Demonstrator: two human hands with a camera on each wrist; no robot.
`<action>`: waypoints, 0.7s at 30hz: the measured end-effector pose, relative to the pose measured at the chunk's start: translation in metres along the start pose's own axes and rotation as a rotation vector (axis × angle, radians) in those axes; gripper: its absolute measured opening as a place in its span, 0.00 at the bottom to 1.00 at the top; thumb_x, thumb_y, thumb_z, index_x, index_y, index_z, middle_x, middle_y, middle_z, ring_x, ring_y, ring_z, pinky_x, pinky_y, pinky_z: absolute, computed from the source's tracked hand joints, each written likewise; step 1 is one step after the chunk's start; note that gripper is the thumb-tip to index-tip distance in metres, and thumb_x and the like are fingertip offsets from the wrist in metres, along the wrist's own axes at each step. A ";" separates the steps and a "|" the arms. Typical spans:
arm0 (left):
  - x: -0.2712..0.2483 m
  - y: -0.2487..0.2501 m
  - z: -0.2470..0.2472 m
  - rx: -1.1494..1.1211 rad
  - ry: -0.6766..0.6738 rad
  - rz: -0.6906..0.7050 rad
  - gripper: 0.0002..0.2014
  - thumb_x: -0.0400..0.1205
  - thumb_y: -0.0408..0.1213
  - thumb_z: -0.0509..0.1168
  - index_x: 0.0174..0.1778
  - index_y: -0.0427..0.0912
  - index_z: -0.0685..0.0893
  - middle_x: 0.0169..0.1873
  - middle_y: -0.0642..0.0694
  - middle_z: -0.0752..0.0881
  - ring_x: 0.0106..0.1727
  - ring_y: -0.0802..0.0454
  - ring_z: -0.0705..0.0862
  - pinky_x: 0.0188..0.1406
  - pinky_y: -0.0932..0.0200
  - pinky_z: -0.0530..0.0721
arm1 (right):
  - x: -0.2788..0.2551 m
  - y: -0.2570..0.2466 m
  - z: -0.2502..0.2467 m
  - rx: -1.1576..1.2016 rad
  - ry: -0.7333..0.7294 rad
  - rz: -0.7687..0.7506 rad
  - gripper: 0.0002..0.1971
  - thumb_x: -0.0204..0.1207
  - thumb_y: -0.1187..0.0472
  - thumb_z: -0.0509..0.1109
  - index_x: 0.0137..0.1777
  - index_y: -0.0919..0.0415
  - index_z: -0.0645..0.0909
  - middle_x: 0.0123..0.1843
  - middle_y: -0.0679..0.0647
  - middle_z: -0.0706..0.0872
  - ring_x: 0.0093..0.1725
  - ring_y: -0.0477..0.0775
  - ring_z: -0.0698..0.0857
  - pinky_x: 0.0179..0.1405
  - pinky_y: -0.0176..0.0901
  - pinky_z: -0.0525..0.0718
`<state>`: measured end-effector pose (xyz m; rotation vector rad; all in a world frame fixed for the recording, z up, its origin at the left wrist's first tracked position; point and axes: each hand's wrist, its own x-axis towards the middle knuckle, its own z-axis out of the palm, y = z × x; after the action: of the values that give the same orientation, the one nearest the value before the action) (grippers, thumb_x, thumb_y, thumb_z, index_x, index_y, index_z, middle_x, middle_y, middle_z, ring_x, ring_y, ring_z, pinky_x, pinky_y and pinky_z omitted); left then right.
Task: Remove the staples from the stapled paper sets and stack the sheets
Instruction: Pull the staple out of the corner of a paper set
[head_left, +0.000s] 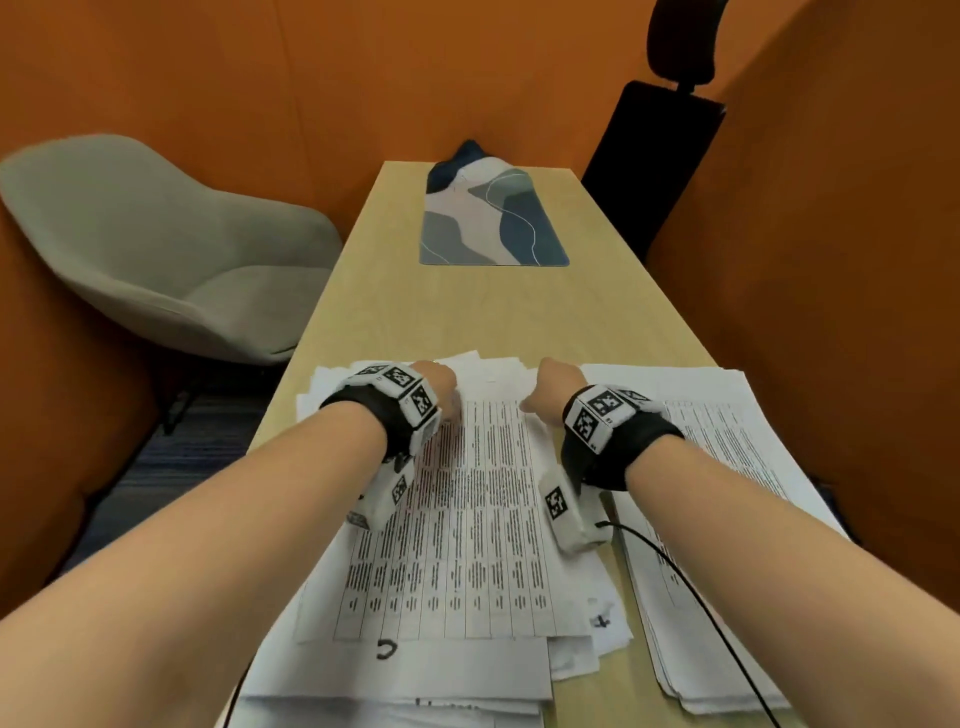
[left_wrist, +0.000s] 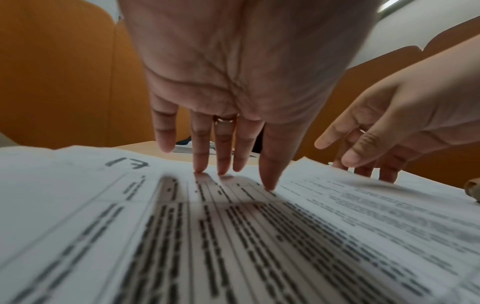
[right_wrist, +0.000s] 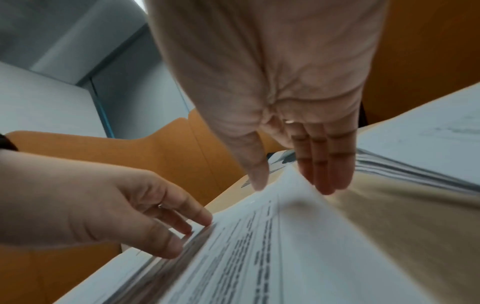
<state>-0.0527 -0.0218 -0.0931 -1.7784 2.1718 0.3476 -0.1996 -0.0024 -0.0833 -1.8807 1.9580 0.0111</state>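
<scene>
A loose pile of printed sheets (head_left: 467, 519) lies in front of me on the table, and a squarer stack (head_left: 727, 493) sits to its right. My left hand (head_left: 441, 387) rests near the pile's far edge, straight fingertips (left_wrist: 221, 170) pressing the top sheet (left_wrist: 233, 236). My right hand (head_left: 550, 387) is at the far right corner of that sheet (right_wrist: 259, 246). Its straight fingers (right_wrist: 327, 174) are behind the lifted corner, its thumb (right_wrist: 257, 176) on the near side. No staple shows in any view.
The wooden table (head_left: 467, 312) runs away from me, with a patterned mat (head_left: 493, 218) at its far end. A grey chair (head_left: 156, 249) stands left, a black chair (head_left: 654, 156) back right. Orange walls close both sides. A black cable (head_left: 701, 597) crosses the right stack.
</scene>
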 end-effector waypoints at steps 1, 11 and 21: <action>0.004 0.001 0.000 -0.004 0.008 0.018 0.07 0.84 0.38 0.58 0.49 0.38 0.77 0.34 0.49 0.73 0.43 0.50 0.74 0.44 0.60 0.71 | 0.003 0.001 0.000 0.059 0.036 0.020 0.18 0.79 0.62 0.66 0.65 0.71 0.71 0.62 0.62 0.81 0.61 0.61 0.80 0.48 0.43 0.76; 0.019 -0.008 0.007 -0.269 0.174 0.120 0.32 0.80 0.42 0.66 0.77 0.40 0.62 0.70 0.40 0.76 0.67 0.43 0.77 0.67 0.49 0.75 | 0.010 0.010 -0.004 0.478 0.064 -0.015 0.12 0.72 0.69 0.72 0.31 0.57 0.77 0.35 0.53 0.80 0.41 0.54 0.79 0.36 0.42 0.79; -0.030 -0.022 -0.031 -0.708 0.441 0.160 0.22 0.68 0.40 0.78 0.53 0.38 0.79 0.50 0.44 0.81 0.52 0.45 0.81 0.53 0.54 0.79 | -0.034 0.011 -0.024 0.810 0.011 -0.178 0.13 0.79 0.75 0.59 0.36 0.60 0.71 0.35 0.61 0.79 0.33 0.58 0.81 0.34 0.47 0.82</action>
<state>-0.0282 -0.0104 -0.0525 -2.1965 2.7369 0.9368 -0.2177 0.0235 -0.0543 -1.4723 1.4529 -0.7281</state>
